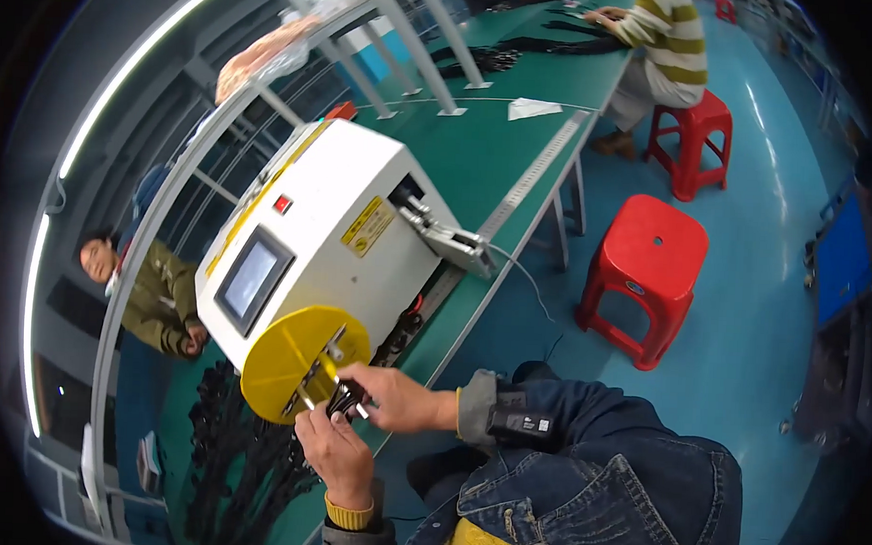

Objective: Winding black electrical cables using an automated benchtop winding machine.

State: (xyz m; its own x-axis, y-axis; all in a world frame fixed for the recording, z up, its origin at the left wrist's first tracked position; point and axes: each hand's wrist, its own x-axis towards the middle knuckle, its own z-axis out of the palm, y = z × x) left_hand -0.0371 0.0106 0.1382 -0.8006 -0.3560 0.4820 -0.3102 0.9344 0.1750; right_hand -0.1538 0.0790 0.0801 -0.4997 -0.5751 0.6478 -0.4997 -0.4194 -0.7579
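A yellow round disc (277, 363) with metal pegs stands on the front of a white machine (347, 197). Just off the disc, a small coiled bundle of black cable (345, 400) sits by the pegs, between my two hands. My left hand (337, 452) has its fingers closed on the bundle's lower side. From the right, my right hand (401, 399) reaches in, fingers bent and pressed together at the bundle's upper side. The fingertips of both hands are partly hidden by the cable and pegs.
Many black cables (233, 458) lie piled on the green table (458, 326) left of my hands. Red stools (656, 244) stand on the blue floor at right. A person in a green jacket (152, 296) is behind the metal frame; another in stripes (670, 36) sits farther off.
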